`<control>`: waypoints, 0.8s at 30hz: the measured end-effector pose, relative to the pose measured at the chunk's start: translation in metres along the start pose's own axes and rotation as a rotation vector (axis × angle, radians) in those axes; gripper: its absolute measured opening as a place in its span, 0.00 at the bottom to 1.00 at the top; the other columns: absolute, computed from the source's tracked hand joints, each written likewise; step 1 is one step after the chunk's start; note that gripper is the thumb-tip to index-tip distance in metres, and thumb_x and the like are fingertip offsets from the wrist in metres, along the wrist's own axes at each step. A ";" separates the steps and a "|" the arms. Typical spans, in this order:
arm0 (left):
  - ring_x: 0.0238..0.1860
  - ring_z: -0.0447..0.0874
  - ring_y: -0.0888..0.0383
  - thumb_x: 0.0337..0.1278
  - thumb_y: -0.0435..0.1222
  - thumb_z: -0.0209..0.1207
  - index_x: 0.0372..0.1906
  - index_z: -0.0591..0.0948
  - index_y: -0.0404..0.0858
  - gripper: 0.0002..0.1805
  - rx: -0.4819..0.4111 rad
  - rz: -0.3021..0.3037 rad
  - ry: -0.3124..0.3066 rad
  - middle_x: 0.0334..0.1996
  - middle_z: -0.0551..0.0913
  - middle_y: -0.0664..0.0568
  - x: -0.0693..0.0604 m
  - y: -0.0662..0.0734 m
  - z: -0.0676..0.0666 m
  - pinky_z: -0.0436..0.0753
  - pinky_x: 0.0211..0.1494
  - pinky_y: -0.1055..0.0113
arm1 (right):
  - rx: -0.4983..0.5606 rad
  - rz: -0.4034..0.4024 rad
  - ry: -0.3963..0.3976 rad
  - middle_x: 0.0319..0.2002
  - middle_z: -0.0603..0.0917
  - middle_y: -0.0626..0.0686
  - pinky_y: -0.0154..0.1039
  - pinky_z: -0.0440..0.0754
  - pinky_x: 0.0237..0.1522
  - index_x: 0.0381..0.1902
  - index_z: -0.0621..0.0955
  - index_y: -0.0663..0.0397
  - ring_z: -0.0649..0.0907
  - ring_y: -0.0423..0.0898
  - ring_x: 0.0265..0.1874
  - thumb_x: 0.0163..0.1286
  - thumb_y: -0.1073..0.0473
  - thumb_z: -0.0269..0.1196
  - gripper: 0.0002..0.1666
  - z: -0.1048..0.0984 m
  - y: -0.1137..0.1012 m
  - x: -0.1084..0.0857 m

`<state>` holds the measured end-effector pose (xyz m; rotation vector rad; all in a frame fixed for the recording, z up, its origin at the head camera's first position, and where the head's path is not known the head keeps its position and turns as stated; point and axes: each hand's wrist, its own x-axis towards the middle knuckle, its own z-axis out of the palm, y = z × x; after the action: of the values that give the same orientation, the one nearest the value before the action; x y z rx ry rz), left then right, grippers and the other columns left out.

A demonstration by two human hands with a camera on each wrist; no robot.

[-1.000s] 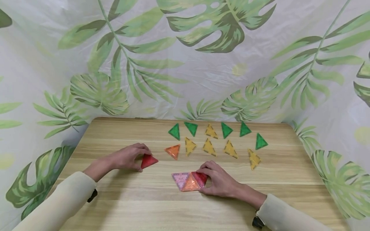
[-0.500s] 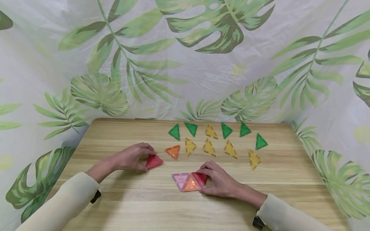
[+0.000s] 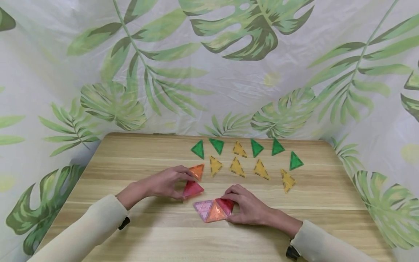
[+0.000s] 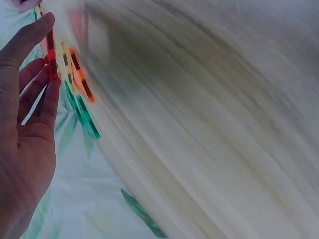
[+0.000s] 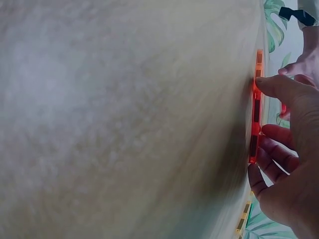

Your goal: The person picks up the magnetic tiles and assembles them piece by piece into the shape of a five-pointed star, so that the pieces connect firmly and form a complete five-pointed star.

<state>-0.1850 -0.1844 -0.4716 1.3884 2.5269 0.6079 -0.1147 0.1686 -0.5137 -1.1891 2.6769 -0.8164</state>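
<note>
While your left hand [image 3: 167, 182] is pinching a red triangle [image 3: 194, 189] between thumb and fingertips, its grip is spreading only as wide as the tile, which is lying at about 3 o'clock from your palm and is pointing a corner toward 3 o'clock. Whether that tile is touching the wood or hovering just above it, I cannot tell. A loose orange triangle [image 3: 198, 171] is sitting at 12 o'clock from it, so near that I cannot tell whether the corners are meeting.

Your right hand [image 3: 247, 205] is gripping a second red tile [image 3: 226, 206], which is lying at 9 o'clock from your knuckles, with your thumb and fingers curving round it. That tile is forming one end of a flat row: a star-patterned orange tile [image 3: 216, 212] is joining it side to side at about 8 o'clock, and a pink tile [image 3: 203, 209] is closing the far end at 9 o'clock. The triangle in your left hand is standing apart from this row, near the pink tile at its 11 o'clock.

Five yellow triangles, one of them [image 3: 237, 167] at about 11 o'clock from your right hand, and five green triangles, one [image 3: 296, 161] at about 2 o'clock, are lying scattered across the table [image 3: 183, 243].
</note>
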 end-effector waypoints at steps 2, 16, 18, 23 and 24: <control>0.64 0.80 0.49 0.47 0.41 0.83 0.61 0.86 0.36 0.33 -0.004 0.004 -0.013 0.62 0.83 0.48 0.004 0.002 0.003 0.83 0.66 0.53 | 0.003 -0.006 -0.006 0.57 0.80 0.45 0.41 0.82 0.62 0.62 0.86 0.52 0.76 0.40 0.58 0.58 0.45 0.81 0.36 0.000 0.000 0.000; 0.64 0.81 0.53 0.50 0.44 0.82 0.59 0.87 0.38 0.31 -0.022 0.045 -0.064 0.61 0.84 0.50 0.016 0.004 0.021 0.82 0.68 0.56 | 0.019 -0.037 -0.022 0.58 0.80 0.45 0.41 0.81 0.63 0.61 0.86 0.53 0.77 0.40 0.60 0.58 0.45 0.81 0.36 0.001 0.002 -0.002; 0.63 0.81 0.54 0.50 0.44 0.82 0.59 0.87 0.38 0.31 -0.028 0.051 -0.072 0.60 0.84 0.51 0.018 0.005 0.023 0.82 0.68 0.57 | 0.022 -0.039 -0.024 0.58 0.80 0.45 0.41 0.81 0.63 0.61 0.86 0.53 0.77 0.40 0.60 0.58 0.45 0.81 0.35 0.001 0.002 -0.002; 0.62 0.81 0.56 0.51 0.45 0.82 0.59 0.87 0.39 0.31 -0.049 0.061 -0.089 0.59 0.84 0.52 0.019 0.006 0.025 0.82 0.68 0.58 | 0.029 -0.033 -0.026 0.58 0.80 0.45 0.41 0.81 0.63 0.61 0.86 0.53 0.76 0.40 0.60 0.59 0.45 0.81 0.35 0.000 0.002 -0.001; 0.62 0.80 0.56 0.51 0.45 0.82 0.59 0.87 0.39 0.31 -0.050 0.063 -0.089 0.59 0.84 0.53 0.020 0.007 0.026 0.82 0.68 0.59 | 0.029 -0.031 -0.025 0.58 0.79 0.45 0.41 0.81 0.63 0.61 0.86 0.53 0.76 0.40 0.60 0.59 0.45 0.81 0.35 0.000 0.002 -0.001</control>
<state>-0.1813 -0.1581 -0.4916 1.4491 2.3902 0.6024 -0.1151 0.1706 -0.5152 -1.2291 2.6238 -0.8364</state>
